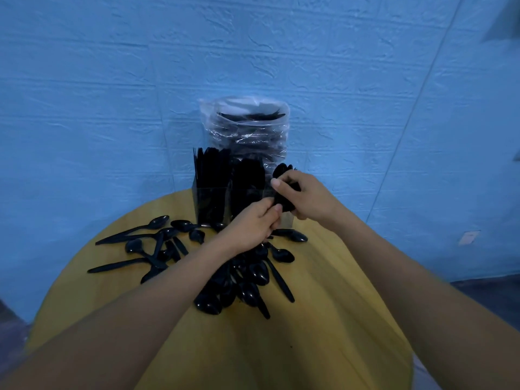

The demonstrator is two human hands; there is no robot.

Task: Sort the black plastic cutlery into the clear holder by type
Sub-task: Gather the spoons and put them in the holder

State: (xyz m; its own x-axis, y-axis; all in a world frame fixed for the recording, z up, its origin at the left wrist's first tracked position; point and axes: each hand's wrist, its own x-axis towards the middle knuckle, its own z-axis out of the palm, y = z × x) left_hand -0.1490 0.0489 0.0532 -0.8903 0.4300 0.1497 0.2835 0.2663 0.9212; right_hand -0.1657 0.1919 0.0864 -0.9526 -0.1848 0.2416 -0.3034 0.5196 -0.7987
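Spoons (282, 175) upright, bowls up | right hand (305, 197) grips | left hand (253, 223) pinches handles

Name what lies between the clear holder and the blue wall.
Head view: a clear plastic bag of black cutlery stands between the clear holder and the blue wall.

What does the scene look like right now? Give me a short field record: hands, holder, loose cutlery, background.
right hand: grips a bunch of spoons at the right end of the clear holder
left hand: fingers curled on the same bunch, lower down
holder: left and middle compartments packed with upright black cutlery
loose cutlery: spoon pile on the yellow table, more scattered left
background: plastic bag of black cutlery behind the holder
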